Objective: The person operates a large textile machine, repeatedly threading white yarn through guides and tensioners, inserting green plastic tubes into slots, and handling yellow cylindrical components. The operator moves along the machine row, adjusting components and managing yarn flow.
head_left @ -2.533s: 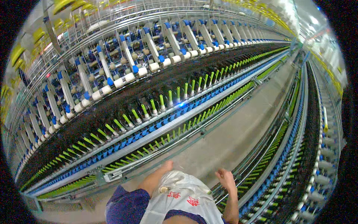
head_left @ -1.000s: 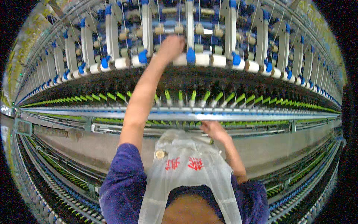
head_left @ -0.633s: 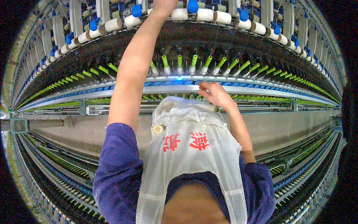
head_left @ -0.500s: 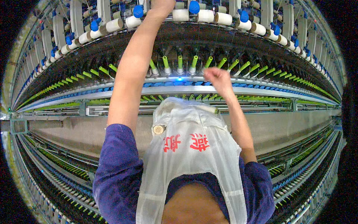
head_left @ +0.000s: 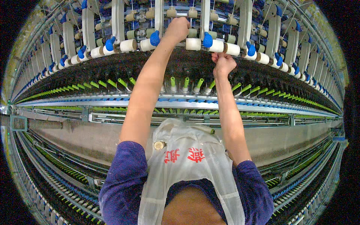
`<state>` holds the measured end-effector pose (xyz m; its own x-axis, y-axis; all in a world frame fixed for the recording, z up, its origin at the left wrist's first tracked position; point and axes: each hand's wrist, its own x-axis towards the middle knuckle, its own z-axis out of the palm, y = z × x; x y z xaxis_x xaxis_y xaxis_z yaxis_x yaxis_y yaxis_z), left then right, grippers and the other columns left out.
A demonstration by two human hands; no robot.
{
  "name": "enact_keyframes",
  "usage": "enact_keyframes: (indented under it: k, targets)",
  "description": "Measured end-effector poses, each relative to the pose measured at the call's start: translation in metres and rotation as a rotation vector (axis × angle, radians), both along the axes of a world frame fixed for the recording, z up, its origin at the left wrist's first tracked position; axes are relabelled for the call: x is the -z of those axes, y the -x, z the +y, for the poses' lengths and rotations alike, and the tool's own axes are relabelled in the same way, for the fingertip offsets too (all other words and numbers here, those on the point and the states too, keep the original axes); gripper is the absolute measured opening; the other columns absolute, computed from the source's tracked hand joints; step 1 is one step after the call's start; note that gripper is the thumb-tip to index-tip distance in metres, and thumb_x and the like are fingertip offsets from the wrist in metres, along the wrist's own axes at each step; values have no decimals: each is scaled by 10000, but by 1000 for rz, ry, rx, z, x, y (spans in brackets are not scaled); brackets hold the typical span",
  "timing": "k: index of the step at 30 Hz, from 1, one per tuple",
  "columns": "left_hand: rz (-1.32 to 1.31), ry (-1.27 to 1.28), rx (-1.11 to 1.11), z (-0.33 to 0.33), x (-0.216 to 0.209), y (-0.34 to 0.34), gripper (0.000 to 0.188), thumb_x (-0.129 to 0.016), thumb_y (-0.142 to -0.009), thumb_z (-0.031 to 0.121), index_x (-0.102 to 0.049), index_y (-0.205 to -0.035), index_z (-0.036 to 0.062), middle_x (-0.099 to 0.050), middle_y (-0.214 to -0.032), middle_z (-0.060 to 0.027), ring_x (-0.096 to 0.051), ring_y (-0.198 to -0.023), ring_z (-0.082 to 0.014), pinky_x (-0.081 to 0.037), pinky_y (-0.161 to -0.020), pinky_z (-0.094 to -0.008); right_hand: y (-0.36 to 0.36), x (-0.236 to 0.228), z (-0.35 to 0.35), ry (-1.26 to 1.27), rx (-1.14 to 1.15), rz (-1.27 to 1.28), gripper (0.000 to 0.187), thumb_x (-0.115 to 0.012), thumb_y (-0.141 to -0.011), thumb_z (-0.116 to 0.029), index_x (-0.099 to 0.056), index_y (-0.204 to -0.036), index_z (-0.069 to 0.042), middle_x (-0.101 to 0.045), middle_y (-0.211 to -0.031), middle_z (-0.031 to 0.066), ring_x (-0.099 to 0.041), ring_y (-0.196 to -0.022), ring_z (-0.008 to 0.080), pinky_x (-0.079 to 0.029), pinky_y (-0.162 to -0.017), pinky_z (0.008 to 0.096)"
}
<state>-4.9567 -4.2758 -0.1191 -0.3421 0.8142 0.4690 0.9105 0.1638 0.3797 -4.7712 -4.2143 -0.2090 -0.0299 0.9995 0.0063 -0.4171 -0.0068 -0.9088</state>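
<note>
My left hand [head_left: 178,30] reaches up over the row of white rollers, among the grey arms and small rollers of a spinning machine. Its fingers are curled closed, and what they may hold is hidden. Just below a white roller [head_left: 216,45], my right hand [head_left: 225,65] has its thumb and fingers pinched together near the roller's underside. Anything as fine as a thread between them is too small to make out. Beneath both hands runs a row of upright lime-green tubes [head_left: 186,83] on spindles.
Blue knob-like parts [head_left: 155,38] stick out along the roller row. A pale metal rail [head_left: 180,103] crosses below the green tubes. My white apron [head_left: 191,172] has a green tube [head_left: 212,131] and a round wooden-looking end [head_left: 159,145] at its pocket. Another machine row stands behind me.
My right hand has risen from beside the green tubes to the white rollers. The view has shifted upward, bringing my left hand fully into the picture.
</note>
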Motion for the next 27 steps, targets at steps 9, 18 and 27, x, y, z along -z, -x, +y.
enact_keyframes:
  k: [9,18,27]
  targets:
    - [47,38,-48,-1,0,-5,276,-552,-693,15,-709,-903,100,-646,-883,-205,-625,-863,-363,-488,-826,-439,-18,23,-21,-98,-136,-18,136,-646,-832,-91,-607,-741,2,-588,-603,57,-556,-515,107,-429,-429,227]
    - [49,-426,24,-40,-8,-58,304,-585,-771,36,-604,-1074,27,-568,-1017,-184,-532,-939,-338,-453,-808,-415,-91,2,-86,180,-561,393,35,-603,-832,-35,-574,-815,-46,-549,-621,8,-505,-498,78,-381,-417,191]
    - [-791,-114,171,-160,111,-161,179,-602,-847,168,-681,-939,37,-677,-792,-126,-643,-656,-213,-506,-640,-332,-100,40,-92,214,-1232,-45,146,-586,-864,-147,-645,-940,-37,-652,-795,37,-561,-599,86,-442,-512,216]
